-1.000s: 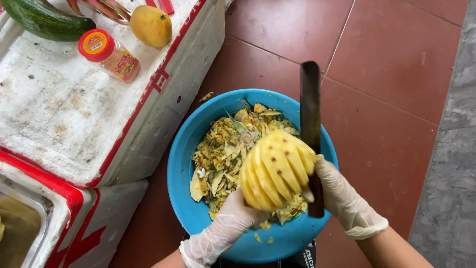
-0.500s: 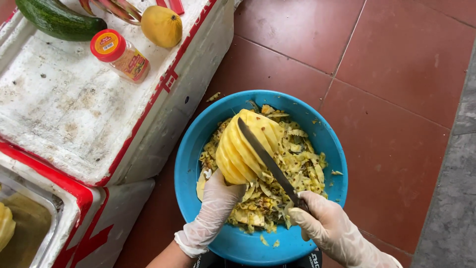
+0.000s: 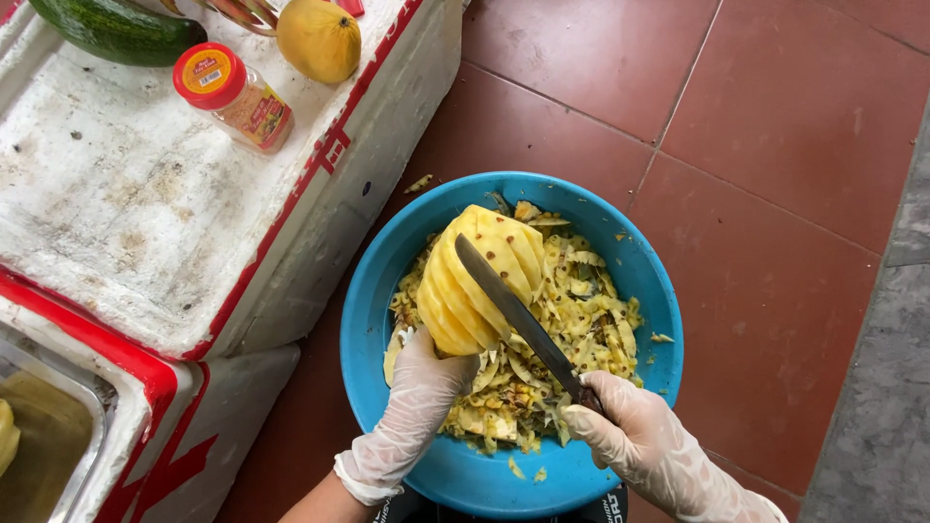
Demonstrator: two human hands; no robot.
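Observation:
Both my hands wear thin clear gloves. My left hand (image 3: 418,385) grips the base of a peeled yellow pineapple (image 3: 463,279) with spiral grooves, held tilted over a blue plastic basin (image 3: 651,291). In my right hand (image 3: 630,438) is the dark handle of a long knife (image 3: 513,315), whose blade lies diagonally across the pineapple's side. A heap of yellow pineapple peelings (image 3: 572,320) fills the basin.
A white foam box with red trim (image 3: 145,213) stands at the left, bearing a cucumber (image 3: 111,29), a yellow fruit (image 3: 320,41) and a red-capped spice jar (image 3: 234,95). A metal tray (image 3: 39,446) sits lower left. Red floor tiles (image 3: 775,145) surround the basin.
The knife went from upright beside the pineapple to lying diagonally across it. The pineapple was turned and shifted left in my left hand.

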